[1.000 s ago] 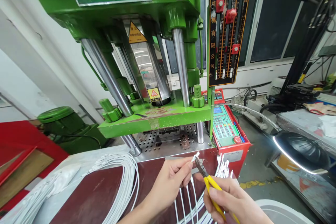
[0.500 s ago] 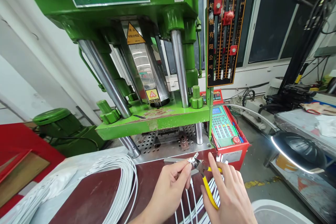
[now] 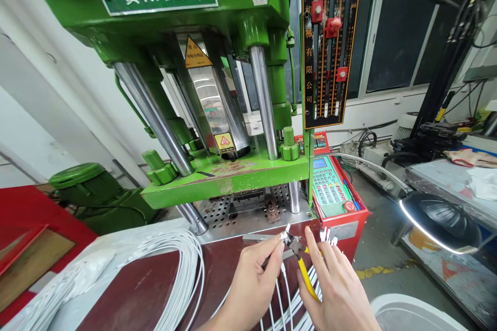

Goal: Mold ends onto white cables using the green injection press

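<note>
Between thumb and forefinger, my left hand (image 3: 252, 279) pinches a small white cable connector (image 3: 286, 234). Yellow-handled cutting pliers (image 3: 306, 274) are held in my right hand (image 3: 336, 282), with their jaws at the connector. Several white cables (image 3: 285, 289) hang down below and between the hands, over the dark red work surface (image 3: 217, 258). White cable ends (image 3: 328, 236) stick up just behind my right hand.
A green press (image 3: 229, 181) stands ahead above a perforated metal plate (image 3: 217, 214). Coiled white cables (image 3: 182, 253) lie at left. To the right are a red control box (image 3: 337, 196), a ring lamp (image 3: 438, 222) and a white bin rim (image 3: 407, 300).
The connector has turned slightly in my left fingers. My right fingers have drawn a little closer around the plier handles, which are nearer together. The camera view has shifted slightly.
</note>
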The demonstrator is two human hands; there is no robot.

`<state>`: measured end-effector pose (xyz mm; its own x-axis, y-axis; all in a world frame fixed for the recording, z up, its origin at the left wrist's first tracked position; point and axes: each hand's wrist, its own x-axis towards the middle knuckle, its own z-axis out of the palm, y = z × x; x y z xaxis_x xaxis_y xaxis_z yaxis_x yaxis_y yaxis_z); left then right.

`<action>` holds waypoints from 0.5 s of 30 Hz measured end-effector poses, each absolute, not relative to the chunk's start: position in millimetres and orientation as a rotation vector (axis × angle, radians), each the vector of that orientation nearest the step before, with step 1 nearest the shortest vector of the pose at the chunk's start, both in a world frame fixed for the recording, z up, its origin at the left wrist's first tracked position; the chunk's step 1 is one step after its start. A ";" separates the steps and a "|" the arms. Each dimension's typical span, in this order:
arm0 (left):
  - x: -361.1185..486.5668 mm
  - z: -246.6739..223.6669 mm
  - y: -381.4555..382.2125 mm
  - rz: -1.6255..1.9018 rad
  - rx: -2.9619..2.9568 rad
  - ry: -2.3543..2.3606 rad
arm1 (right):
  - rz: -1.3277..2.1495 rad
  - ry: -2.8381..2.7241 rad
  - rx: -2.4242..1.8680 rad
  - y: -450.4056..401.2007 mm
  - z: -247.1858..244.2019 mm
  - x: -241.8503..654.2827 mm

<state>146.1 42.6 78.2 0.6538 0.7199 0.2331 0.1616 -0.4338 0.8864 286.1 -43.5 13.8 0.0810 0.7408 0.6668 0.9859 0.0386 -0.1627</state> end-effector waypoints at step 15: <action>138.2 86.4 54.5 0.599 1.746 0.498 | 0.778 -1.454 -1.482 -59.9 54.8 295.4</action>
